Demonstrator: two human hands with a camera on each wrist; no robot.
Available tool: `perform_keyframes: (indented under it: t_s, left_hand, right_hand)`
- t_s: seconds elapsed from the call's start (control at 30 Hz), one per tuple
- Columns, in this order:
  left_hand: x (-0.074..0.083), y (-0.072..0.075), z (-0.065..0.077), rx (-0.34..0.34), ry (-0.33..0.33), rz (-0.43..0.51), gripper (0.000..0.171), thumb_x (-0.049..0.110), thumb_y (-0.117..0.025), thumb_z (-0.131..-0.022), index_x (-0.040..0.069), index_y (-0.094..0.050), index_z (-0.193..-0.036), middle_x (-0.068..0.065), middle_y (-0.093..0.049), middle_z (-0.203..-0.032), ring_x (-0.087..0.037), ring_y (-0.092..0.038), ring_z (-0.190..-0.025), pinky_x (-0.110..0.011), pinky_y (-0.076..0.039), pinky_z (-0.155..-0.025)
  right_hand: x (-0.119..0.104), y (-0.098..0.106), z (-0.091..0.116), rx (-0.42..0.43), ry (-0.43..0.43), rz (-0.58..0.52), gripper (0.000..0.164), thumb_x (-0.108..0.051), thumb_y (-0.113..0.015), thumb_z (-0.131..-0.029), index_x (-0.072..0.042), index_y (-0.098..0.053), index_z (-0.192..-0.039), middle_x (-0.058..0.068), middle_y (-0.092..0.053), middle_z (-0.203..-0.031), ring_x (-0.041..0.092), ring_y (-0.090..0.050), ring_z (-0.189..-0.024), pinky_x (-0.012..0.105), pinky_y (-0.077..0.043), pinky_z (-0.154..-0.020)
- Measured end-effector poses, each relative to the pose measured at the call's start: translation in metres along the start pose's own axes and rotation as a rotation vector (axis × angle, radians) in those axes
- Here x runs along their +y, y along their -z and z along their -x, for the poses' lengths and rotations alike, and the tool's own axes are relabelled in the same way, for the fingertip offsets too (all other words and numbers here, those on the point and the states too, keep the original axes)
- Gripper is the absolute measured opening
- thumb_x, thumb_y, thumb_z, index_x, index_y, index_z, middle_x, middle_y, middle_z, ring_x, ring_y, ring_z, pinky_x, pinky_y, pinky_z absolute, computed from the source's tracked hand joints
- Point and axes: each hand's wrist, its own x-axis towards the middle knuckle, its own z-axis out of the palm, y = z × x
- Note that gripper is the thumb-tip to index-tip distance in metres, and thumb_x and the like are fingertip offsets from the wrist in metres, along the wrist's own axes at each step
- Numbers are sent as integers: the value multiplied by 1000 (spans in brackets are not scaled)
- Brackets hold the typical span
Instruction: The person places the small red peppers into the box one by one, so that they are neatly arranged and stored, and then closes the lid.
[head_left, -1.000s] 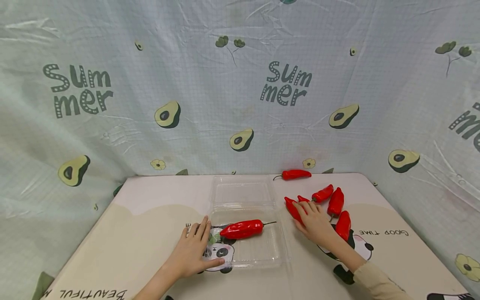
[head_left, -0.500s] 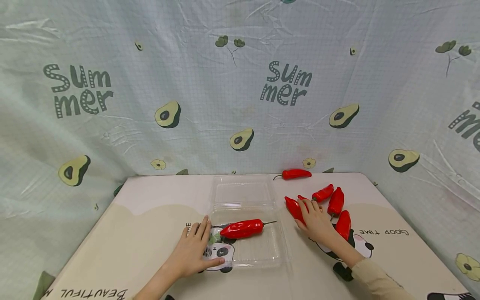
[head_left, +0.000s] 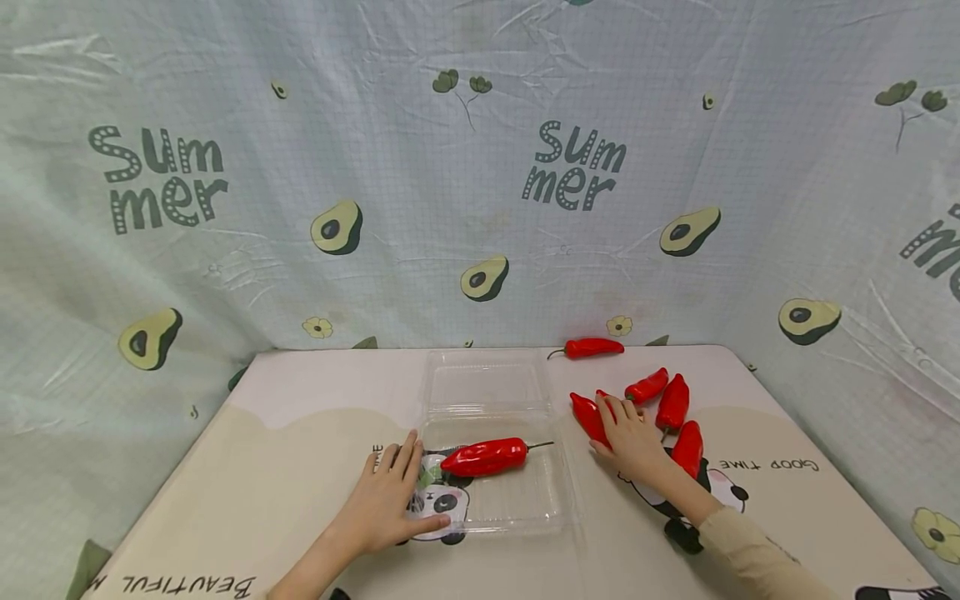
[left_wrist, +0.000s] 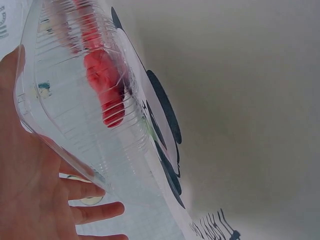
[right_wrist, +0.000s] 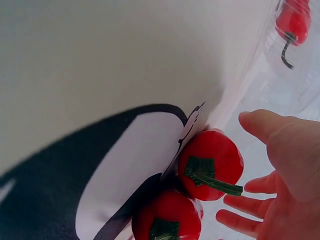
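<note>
A clear plastic clamshell box (head_left: 517, 527) lies with its lid (head_left: 486, 383) folded back. One red chili pepper (head_left: 483, 459) lies inside, stem pointing right. My left hand (head_left: 386, 504) is spread along the box's left side, thumb over the front corner; the left wrist view shows the fingers (left_wrist: 95, 212) straight beside the plastic wall. To the right of the box, my right hand (head_left: 636, 446) reaches over two red peppers, the nearer-left one (head_left: 589, 419) largely uncovered. In the right wrist view, the thumb stands apart from the fingers, beside a green-stemmed pepper (right_wrist: 217, 160).
Several more red peppers lie around the right hand: one (head_left: 672, 404) behind it, one (head_left: 687, 450) by the wrist, one (head_left: 647, 387) further back. Another pepper (head_left: 592, 348) lies at the table's far edge. A printed curtain (head_left: 420, 167) hangs along the back and sides.
My right hand has shifted slightly to the right across the two peppers, showing more of the left one. The left hand and the box have stayed in place.
</note>
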Motion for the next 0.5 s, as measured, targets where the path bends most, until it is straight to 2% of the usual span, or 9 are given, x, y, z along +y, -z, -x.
perform_keyframes:
  t_s: [0.5]
  left_hand:
    - [0, 1, -1, -9, 0, -11, 102, 74, -47, -69, -5, -34, -134, -19, -31, -142, -39, -38, -121, -58, -29, -97]
  right_hand:
    - [-2, 1, -5, -82, -9, 31, 78, -40, -73, -67, 1, -45, -126, 18, -51, -115, 33, -45, -106, 51, -40, -84]
